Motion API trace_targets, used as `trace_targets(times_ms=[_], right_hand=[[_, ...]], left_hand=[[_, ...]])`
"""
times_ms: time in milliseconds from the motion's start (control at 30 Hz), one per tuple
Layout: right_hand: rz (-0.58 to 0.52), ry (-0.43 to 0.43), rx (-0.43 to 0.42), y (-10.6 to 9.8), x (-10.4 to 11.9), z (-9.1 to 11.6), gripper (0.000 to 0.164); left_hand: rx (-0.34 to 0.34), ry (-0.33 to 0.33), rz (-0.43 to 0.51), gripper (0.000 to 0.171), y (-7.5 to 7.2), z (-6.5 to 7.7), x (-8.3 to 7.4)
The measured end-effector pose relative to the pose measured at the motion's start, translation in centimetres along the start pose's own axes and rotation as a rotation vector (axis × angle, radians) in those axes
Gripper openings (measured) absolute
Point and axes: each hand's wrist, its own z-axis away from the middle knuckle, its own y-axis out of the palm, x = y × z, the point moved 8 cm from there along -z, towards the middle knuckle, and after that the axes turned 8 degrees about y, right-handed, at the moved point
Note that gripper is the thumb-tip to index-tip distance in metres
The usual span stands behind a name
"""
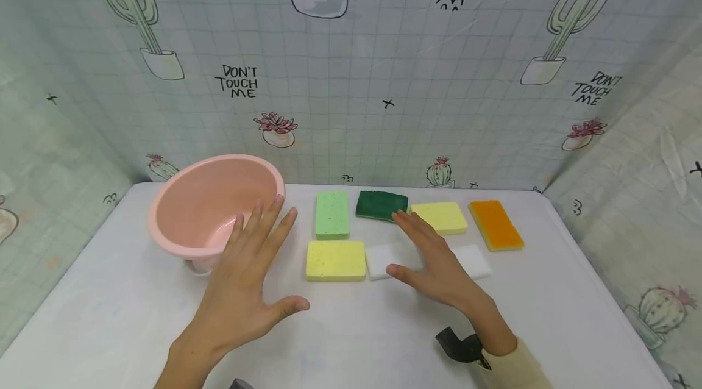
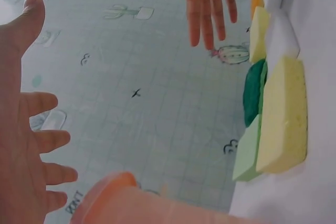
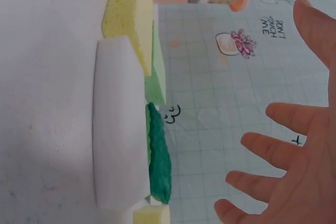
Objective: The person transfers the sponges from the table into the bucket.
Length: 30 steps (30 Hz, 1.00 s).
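Note:
Fingers spread, my left hand (image 1: pixel 241 291) hovers over the table beside the pink basin (image 1: pixel 181 230), overlapping its rim in the head view. My right hand (image 1: pixel 439 264) is held above the sponges, empty, its fingers extended. Beneath it lie white sponges (image 1: pixel 384 260), partly hidden by the hand. A yellow sponge (image 1: pixel 336 261) lies between the hands, with a light green sponge (image 1: pixel 332 215) behind it. Farther back are a dark green scouring pad (image 1: pixel 378 205) and another yellow sponge (image 1: pixel 443 218). An orange-topped sponge (image 1: pixel 496 225) lies at the right end.
The white table (image 1: pixel 351 346) backs onto a hanging cloth (image 1: pixel 351 72) printed with cacti, which also runs along both sides. A black strap-like piece (image 1: pixel 460 346) shows at the right wrist, by a beige sleeve (image 1: pixel 515 371).

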Motion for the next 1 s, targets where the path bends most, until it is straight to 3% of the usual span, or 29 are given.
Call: trace_targets(times_ms=[433, 767, 1000], right_hand=[[-0.061, -0.010, 0.053, 1.7, 0.9, -1.2, 0.084], [-0.146, -0.021, 0.077, 3.5, 1.2, -2.8, 0.076], [-0.191, -0.090, 0.089, 6.0, 0.7, -2.9, 0.069]], left_hand=[[-0.122, -0.081, -0.027, 0.095, -2.4, 1.5, 4.1], [-0.264, -0.212, -0.044, 0.094, -5.5, 4.1, 9.8], [-0.298, -0.271, -0.054, 0.090, -5.7, 5.5, 11.5]])
